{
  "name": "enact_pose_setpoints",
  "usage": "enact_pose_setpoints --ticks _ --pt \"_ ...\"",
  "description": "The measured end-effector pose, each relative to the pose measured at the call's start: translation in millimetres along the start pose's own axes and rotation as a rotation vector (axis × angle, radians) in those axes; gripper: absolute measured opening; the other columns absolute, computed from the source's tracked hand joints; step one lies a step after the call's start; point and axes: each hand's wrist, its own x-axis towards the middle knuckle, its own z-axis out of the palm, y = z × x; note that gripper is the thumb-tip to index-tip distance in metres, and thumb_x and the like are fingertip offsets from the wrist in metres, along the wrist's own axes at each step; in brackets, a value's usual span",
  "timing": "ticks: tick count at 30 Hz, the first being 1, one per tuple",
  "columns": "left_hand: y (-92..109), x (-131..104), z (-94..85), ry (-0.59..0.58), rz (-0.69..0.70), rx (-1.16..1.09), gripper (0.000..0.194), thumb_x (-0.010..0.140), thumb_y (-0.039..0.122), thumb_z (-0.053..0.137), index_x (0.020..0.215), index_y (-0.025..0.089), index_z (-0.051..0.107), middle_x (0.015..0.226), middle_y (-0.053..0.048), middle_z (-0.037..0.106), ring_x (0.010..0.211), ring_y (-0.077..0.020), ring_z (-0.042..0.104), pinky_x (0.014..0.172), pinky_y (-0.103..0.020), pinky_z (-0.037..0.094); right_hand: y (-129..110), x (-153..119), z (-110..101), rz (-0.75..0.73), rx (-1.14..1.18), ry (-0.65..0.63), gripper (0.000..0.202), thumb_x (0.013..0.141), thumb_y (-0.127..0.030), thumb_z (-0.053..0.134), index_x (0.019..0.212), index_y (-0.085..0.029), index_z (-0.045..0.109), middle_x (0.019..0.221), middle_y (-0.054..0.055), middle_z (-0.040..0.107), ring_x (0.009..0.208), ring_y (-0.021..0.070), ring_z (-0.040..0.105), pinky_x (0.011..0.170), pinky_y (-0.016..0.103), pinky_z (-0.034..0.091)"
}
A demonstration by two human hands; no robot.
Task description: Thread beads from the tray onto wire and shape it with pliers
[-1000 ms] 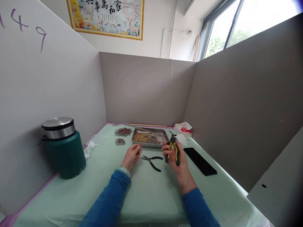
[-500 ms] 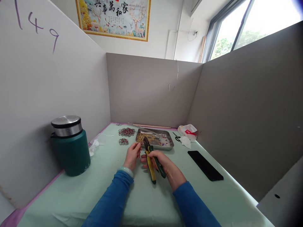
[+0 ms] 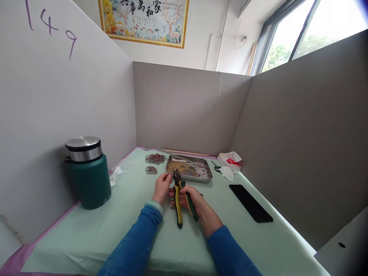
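Note:
In my right hand (image 3: 193, 199) are pliers (image 3: 178, 205) with yellow and dark green handles, their handles spread apart and their jaws pointing away from me. Close to the jaws, my left hand (image 3: 162, 188) is closed in a pinch; whatever sits between its fingertips is too small to name. Just beyond both hands lies a metal tray (image 3: 207, 168) with gold-coloured bits on its left side and clear and red beads on its right. Two piles of small red and silver pieces, a larger pile (image 3: 155, 158) and a smaller pile (image 3: 151, 170), rest left of the tray.
A green flask (image 3: 88, 180) stands at the left by crumpled tissue (image 3: 115, 175). To the right lie a black phone-like slab (image 3: 250, 203), scissors (image 3: 216, 167) and a white packet (image 3: 230, 160). Grey partitions (image 3: 189, 107) enclose the green-covered table (image 3: 129, 234).
The pliers' lower ends have swung left and their handles have spread wider, with the jaws now nearer my left fingertips. The whole view has shifted slightly. My left hand keeps its pinch.

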Motion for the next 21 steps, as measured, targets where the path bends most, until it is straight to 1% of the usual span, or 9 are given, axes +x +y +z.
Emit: enact_pose_setpoints --ticks 3,5,11,17,19,21 --pt "-3.4 2.3 -0.6 0.062 0.111 0.116 0.017 0.073 0.034 0.056 0.070 0.017 0.058 0.058 0.002 0.049 0.056 -0.0120 0.045 0.052 -0.022 0.035 1.5 0.8 -0.6 -0.039 -0.014 0.009 0.029 0.064 -0.016 0.047 0.092 -0.014 0.057 0.086 0.009 0.067 0.079 0.0207 0.065 0.074 0.036 0.052" --pt "-3.5 2.6 -0.8 0.059 0.144 0.160 0.016 0.074 0.032 0.055 0.070 0.017 0.058 0.058 0.002 0.050 0.058 -0.0129 0.047 0.054 -0.023 0.036 1.5 0.1 0.2 -0.050 -0.025 0.023 0.029 0.064 -0.016 0.048 0.092 -0.014 0.057 0.087 0.009 0.068 0.079 0.0207 0.066 0.073 0.036 0.052" --pt "-2.4 0.8 0.1 0.028 0.147 0.194 0.017 0.076 0.034 0.053 0.072 0.017 0.058 0.058 0.002 0.050 0.054 -0.0121 0.045 0.052 -0.023 0.035 0.5 -3.2 5.2 -0.055 -0.051 0.107 0.026 0.062 -0.015 0.050 0.088 -0.015 0.054 0.084 0.007 0.068 0.074 0.0202 0.066 0.067 0.034 0.053" --pt "-2.8 1.8 -0.5 0.019 0.153 0.220 0.016 0.078 0.034 0.050 0.077 0.018 0.054 0.059 0.003 0.048 0.056 -0.0126 0.046 0.054 -0.024 0.037 4.9 0.3 -0.2 -0.069 -0.088 0.113 0.026 0.060 -0.016 0.052 0.087 -0.016 0.054 0.089 0.008 0.067 0.075 0.0210 0.066 0.060 0.031 0.054" --pt "-1.0 0.8 -0.4 0.030 0.180 0.265 0.015 0.079 0.033 0.049 0.078 0.019 0.053 0.061 0.002 0.051 0.058 -0.0134 0.048 0.056 -0.025 0.038 5.4 1.1 -1.2 -0.069 -0.087 0.117 0.027 0.059 -0.015 0.052 0.086 -0.016 0.053 0.090 0.008 0.067 0.076 0.0215 0.066 0.060 0.031 0.053" --pt "1.5 -1.6 0.0 0.039 0.233 0.338 0.014 0.080 0.032 0.048 0.079 0.019 0.054 0.067 0.000 0.056 0.063 -0.0145 0.051 0.061 -0.026 0.039 4.9 1.0 -0.6 -0.073 -0.084 0.126 0.026 0.059 -0.015 0.052 0.085 -0.016 0.052 0.089 0.008 0.067 0.075 0.0216 0.066 0.060 0.031 0.053"
